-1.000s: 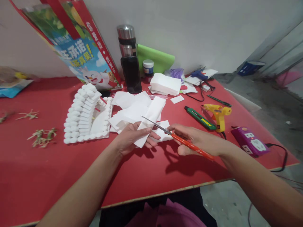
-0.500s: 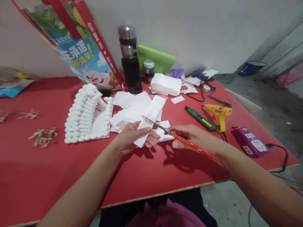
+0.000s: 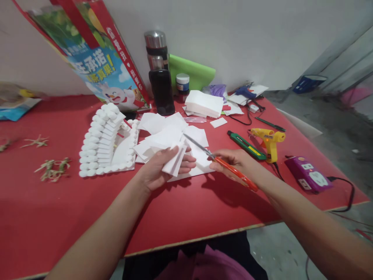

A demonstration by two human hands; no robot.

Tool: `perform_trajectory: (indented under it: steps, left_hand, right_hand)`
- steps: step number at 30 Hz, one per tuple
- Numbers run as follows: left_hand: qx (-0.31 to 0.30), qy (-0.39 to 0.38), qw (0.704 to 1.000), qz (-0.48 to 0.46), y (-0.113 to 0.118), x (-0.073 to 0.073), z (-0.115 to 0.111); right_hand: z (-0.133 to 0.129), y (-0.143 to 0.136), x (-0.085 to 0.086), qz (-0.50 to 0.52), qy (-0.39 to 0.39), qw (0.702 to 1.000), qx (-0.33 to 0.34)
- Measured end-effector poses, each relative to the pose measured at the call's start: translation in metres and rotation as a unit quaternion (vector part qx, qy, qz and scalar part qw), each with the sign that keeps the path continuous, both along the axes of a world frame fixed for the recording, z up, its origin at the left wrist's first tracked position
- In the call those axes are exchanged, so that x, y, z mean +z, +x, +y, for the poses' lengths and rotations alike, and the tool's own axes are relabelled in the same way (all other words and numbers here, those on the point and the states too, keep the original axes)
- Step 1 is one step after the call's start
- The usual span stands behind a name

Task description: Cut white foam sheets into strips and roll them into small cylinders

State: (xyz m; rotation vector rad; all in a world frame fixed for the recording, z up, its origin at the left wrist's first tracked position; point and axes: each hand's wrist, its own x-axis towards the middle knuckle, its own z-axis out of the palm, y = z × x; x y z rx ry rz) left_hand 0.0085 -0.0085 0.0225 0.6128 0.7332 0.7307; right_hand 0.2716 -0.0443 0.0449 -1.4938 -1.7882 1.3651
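Observation:
My left hand (image 3: 163, 167) grips a small white paper piece (image 3: 175, 161) between thumb and fingers, just in front of a pile of white papers (image 3: 166, 134). Red-handled scissors (image 3: 233, 171) are in my right hand (image 3: 233, 161). Their blades point up and left, look closed, and stand apart from the held paper. Left of the pile is a white model (image 3: 100, 144) edged with rounded white pieces and lined with small steps.
On the red table (image 3: 186, 217), a green cutter (image 3: 246, 146), a yellow glue gun (image 3: 269, 142) and a purple power socket (image 3: 309, 175) lie right. A phone (image 3: 161, 91), flask (image 3: 155, 41) and colourful bag (image 3: 107, 74) stand behind. Straw figures (image 3: 54, 169) lie left.
The long white strip across my left hand is now a shorter piece, and another piece lies on the pile. The scissor blades have come away from the paper and closed.

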Motion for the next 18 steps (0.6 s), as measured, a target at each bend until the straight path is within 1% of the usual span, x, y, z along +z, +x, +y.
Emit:
perform_trajectory:
  steps: [2, 3, 4, 6, 8, 9, 11, 14, 16, 18]
  left_hand:
    - [0.04, -0.008, 0.997, -0.061, 0.0, 0.002, 0.003]
    - [0.067, -0.001, 0.993, -0.096, -0.001, 0.003, 0.004]
    - [0.096, 0.013, 0.987, -0.128, -0.002, 0.004, 0.005]
    - [0.141, 0.041, 0.975, -0.167, -0.003, 0.005, 0.007]
    - [0.152, 0.048, 0.973, -0.17, -0.004, 0.006, 0.007]
    - [0.151, 0.047, 0.974, -0.163, -0.004, 0.006, 0.007]
    - [0.146, 0.048, 0.977, -0.147, -0.003, 0.005, 0.006]
    - [0.129, 0.066, 0.98, -0.133, -0.002, 0.004, 0.004]
    - [0.109, 0.081, 0.983, -0.126, -0.002, 0.003, 0.004]
    - [0.1, 0.085, 0.985, -0.115, -0.003, 0.002, 0.004]
  right_hand:
    - [-0.001, 0.003, 0.001, -0.078, 0.056, 0.994, -0.049]
    - [-0.001, 0.005, 0.003, -0.135, 0.086, 0.984, -0.077]
    - [-0.001, 0.006, 0.004, -0.201, 0.11, 0.968, -0.099]
    - [0.001, 0.009, 0.006, -0.336, 0.134, 0.924, -0.125]
    - [0.003, 0.011, 0.004, -0.44, 0.131, 0.88, -0.121]
    - [0.004, 0.012, 0.002, -0.473, 0.125, 0.865, -0.113]
    - [0.005, 0.011, -0.005, -0.509, 0.115, 0.847, -0.1]
    - [0.005, 0.009, -0.011, -0.532, 0.114, 0.835, -0.08]
    - [0.004, 0.007, -0.009, -0.547, 0.122, 0.826, -0.059]
    - [0.003, 0.004, 0.0, -0.564, 0.138, 0.813, -0.046]
